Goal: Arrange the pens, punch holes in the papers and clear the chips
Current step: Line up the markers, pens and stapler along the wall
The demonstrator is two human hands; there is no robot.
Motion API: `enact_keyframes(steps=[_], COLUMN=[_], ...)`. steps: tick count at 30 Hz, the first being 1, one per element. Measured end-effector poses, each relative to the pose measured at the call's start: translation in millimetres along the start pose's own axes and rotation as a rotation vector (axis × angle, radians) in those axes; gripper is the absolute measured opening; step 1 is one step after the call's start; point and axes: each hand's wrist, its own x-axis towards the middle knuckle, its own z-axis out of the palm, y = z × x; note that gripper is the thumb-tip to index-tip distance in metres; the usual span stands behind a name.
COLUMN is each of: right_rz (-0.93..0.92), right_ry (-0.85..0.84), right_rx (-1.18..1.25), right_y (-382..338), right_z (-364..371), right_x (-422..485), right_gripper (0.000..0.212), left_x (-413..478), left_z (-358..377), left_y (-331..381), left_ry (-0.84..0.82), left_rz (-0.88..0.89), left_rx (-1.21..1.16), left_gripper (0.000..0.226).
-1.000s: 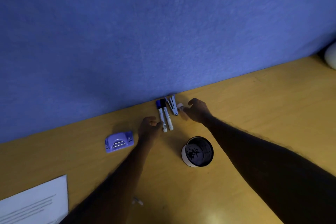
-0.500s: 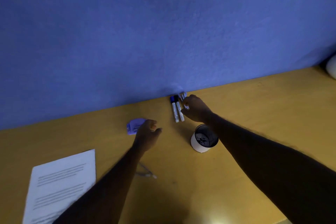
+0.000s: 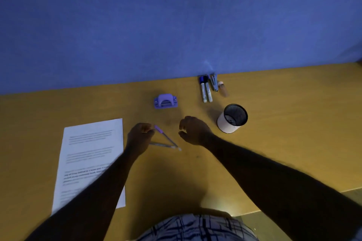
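My left hand (image 3: 140,139) pinches the purple cap end of a thin pen (image 3: 166,138) whose tip rests on the desk. A second thin pen (image 3: 162,145) lies flat just below it, and their tips meet. My right hand (image 3: 194,130) hovers to the right of both pens, fingers curled apart and holding nothing. Two capped markers (image 3: 206,90) lie side by side against the blue wall. A purple hole punch (image 3: 165,100) sits behind my hands. The printed paper (image 3: 92,152) lies at the left, partly under my left forearm.
A black mesh cup with a white wall (image 3: 228,126) stands right of my right hand. A small stapler-like tool (image 3: 214,83) and a small brownish bottle (image 3: 223,89) lie beside the markers. The blue partition (image 3: 176,25) closes the desk's far edge. The near desk edge (image 3: 293,201) is at my waist.
Both hands have drawn back from the markers at the wall toward me. The right hand left the small item beside the markers. The left hand now grips a thin pen.
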Motion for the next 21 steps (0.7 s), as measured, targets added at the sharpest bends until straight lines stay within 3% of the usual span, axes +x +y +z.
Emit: enact_keyframes(steps=[10,14,21], right_rz=[0.154,0.19,0.248], right_ry=[-0.066,-0.086,0.001], right_rx=[-0.011,0.011,0.279], right_y=[-33,-33,-34], right_z=[37,42,30], right_x=[21,25,26], right_gripper=[0.039,0.031,0.026], left_x=[-20,-24,-18], left_z=[-8,-5,-7], left_y=[-22,-23,-16], left_ry=[-0.026,-0.07,-0.102], left_rz=[-0.016,0.001,0.005], left_rx=[0.118,0.094,-0.052], left_gripper=[0.026,0.024,0.019])
